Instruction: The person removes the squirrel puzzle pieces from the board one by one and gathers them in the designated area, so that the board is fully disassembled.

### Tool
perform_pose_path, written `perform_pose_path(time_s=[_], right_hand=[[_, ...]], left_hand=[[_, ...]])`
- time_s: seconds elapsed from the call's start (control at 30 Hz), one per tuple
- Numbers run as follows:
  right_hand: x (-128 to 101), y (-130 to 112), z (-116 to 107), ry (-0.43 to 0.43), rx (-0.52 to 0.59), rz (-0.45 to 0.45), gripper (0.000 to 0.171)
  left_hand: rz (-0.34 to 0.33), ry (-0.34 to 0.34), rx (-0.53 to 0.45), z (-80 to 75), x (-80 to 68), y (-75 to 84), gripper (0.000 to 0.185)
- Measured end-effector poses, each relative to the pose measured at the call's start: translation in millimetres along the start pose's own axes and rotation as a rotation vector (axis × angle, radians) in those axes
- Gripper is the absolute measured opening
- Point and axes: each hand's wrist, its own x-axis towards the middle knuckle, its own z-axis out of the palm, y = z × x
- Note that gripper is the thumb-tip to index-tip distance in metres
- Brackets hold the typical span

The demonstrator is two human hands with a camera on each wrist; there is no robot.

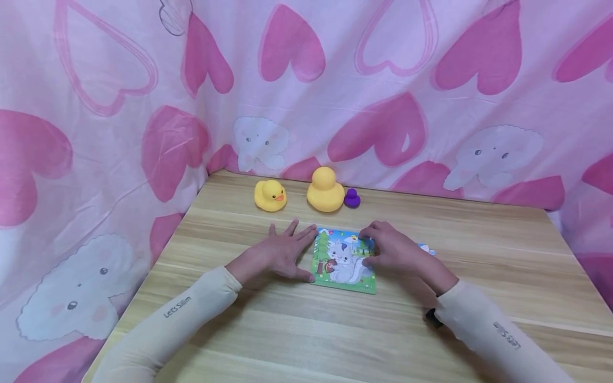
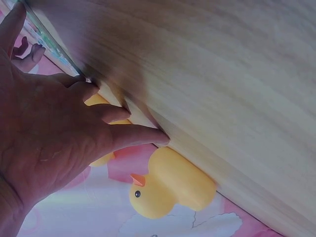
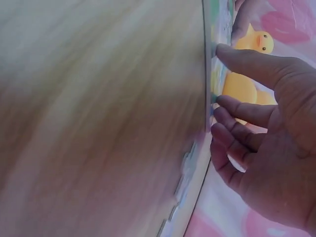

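A square jigsaw puzzle with a squirrel picture lies flat on the wooden table. Along its left edge my left hand is spread wide, the thumb at the lower corner and the fingertips near the upper one. In the left wrist view, the fingers of that hand reach down to the table. My right hand touches the puzzle's right part with thumb and fingertips. The right wrist view shows the thumb and forefinger set apart on the picture, the other fingers bent beside them.
Loose puzzle pieces lie right of the puzzle, partly behind my right hand in the head view. At the back stand a yellow duck, a larger yellow duck and a small purple duck. A pink heart-patterned curtain hangs behind.
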Motion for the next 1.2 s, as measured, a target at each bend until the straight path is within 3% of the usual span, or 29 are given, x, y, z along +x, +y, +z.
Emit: perform_pose_path(time_s=[0.3,0.6,0.9,1.2], right_hand=[[10,-10,-3,-0.011,-0.064,0.030,0.061],[17,-6,-7,-0.064,-0.031,0.017,0.059],[16,-1,-4,-0.040,-0.011,-0.030,0.060],[14,1,-5,-0.041,0.068,-0.002,0.066]], left_hand=[[-0.009,0.001,0.007,1.3,-0.1,-0.8,0.120],[-0.005,0.000,-0.002,0.1,0.4,-0.8,0.119],[-0.005,0.003,0.001,0.0,-0.2,-0.8,0.119],[-0.001,0.010,-0.007,0.1,0.0,-0.4,0.119]])
